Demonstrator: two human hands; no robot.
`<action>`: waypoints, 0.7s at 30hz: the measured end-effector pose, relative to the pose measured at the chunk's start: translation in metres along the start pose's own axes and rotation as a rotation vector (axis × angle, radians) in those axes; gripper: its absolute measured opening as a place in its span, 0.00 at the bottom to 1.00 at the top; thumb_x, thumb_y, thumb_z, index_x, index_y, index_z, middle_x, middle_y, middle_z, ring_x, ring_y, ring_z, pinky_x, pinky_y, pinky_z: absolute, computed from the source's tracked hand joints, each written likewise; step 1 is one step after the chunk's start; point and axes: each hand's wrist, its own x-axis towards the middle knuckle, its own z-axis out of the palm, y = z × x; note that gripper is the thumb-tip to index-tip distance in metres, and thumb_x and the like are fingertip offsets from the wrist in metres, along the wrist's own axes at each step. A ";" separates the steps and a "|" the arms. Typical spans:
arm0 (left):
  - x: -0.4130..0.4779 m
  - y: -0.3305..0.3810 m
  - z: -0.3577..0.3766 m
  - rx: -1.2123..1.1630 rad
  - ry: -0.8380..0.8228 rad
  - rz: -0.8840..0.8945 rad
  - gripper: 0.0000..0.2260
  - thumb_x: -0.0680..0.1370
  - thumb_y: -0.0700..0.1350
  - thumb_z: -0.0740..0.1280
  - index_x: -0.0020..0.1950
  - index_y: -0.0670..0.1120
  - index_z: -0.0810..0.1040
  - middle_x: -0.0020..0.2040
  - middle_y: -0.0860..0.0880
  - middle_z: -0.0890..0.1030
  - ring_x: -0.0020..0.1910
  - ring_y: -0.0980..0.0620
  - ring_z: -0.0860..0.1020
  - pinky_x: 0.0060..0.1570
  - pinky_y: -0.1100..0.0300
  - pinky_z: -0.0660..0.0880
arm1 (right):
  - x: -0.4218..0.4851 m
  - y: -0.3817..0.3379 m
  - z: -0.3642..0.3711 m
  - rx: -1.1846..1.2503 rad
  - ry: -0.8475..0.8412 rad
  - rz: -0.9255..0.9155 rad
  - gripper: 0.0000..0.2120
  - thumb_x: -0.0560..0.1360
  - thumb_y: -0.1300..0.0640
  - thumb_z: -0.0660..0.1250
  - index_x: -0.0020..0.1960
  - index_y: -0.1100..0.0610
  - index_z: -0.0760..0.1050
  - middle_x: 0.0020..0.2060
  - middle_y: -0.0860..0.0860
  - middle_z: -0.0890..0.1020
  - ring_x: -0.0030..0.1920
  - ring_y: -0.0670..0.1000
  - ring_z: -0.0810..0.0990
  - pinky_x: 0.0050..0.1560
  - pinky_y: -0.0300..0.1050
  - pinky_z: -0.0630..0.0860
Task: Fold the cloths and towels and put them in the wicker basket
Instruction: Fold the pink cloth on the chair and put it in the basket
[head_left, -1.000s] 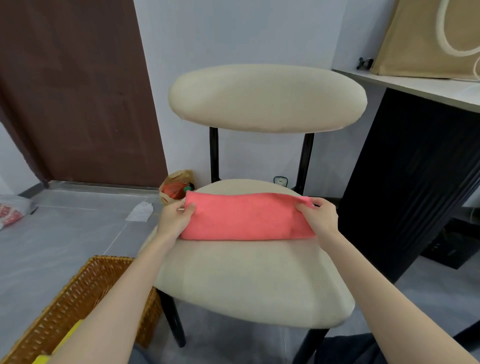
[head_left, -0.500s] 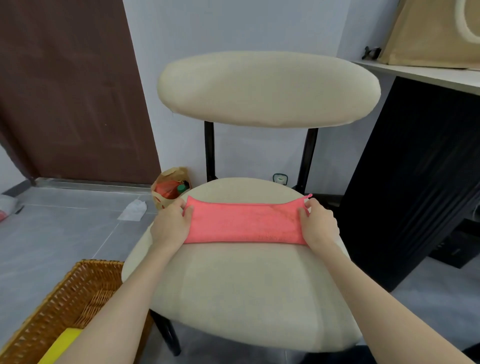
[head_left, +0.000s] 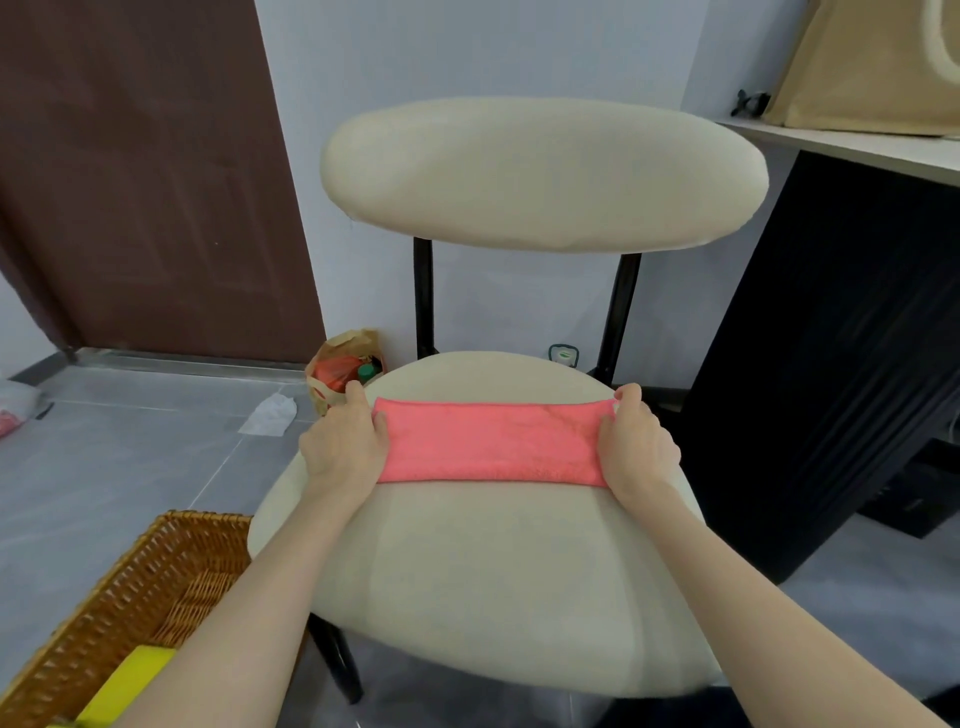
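A pink cloth (head_left: 491, 441), folded into a long narrow strip, lies flat across the back half of a cream chair seat (head_left: 498, 582). My left hand (head_left: 343, 441) grips the strip's left end, fingers curled over its edge. My right hand (head_left: 636, 447) grips the right end the same way. A wicker basket (head_left: 156, 571) stands on the floor at the lower left, beside the chair, with a yellow cloth (head_left: 130, 686) lying inside it.
The chair's padded backrest (head_left: 543, 174) rises behind the seat. A dark cabinet (head_left: 831, 364) with a pale top stands close on the right. On the grey floor behind the chair sit a paper bag (head_left: 345, 369) and a white scrap (head_left: 270, 415).
The cloth was lowered from slightly lifted to lying flat on the seat and pulled straight. Both hands stayed at its ends. The camera moved closer to the chair.
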 end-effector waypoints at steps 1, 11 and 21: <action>-0.001 0.003 -0.003 -0.002 0.024 0.012 0.13 0.81 0.46 0.58 0.62 0.41 0.67 0.50 0.42 0.77 0.49 0.41 0.77 0.42 0.50 0.71 | 0.000 -0.001 0.000 0.013 0.010 -0.007 0.14 0.79 0.64 0.53 0.64 0.59 0.66 0.58 0.56 0.75 0.52 0.59 0.78 0.40 0.45 0.63; -0.025 0.075 0.020 -0.047 -0.280 0.271 0.21 0.83 0.48 0.49 0.76 0.47 0.59 0.77 0.50 0.58 0.76 0.51 0.54 0.73 0.50 0.50 | -0.031 -0.059 0.022 0.043 -0.261 -0.394 0.22 0.82 0.55 0.49 0.76 0.56 0.58 0.75 0.51 0.62 0.75 0.52 0.57 0.75 0.53 0.51; -0.035 0.065 0.029 0.039 -0.368 0.229 0.24 0.82 0.53 0.45 0.78 0.51 0.50 0.79 0.52 0.49 0.77 0.53 0.47 0.74 0.50 0.41 | -0.037 -0.047 0.032 -0.081 -0.355 -0.392 0.25 0.82 0.47 0.44 0.78 0.45 0.48 0.78 0.47 0.49 0.78 0.51 0.45 0.75 0.56 0.40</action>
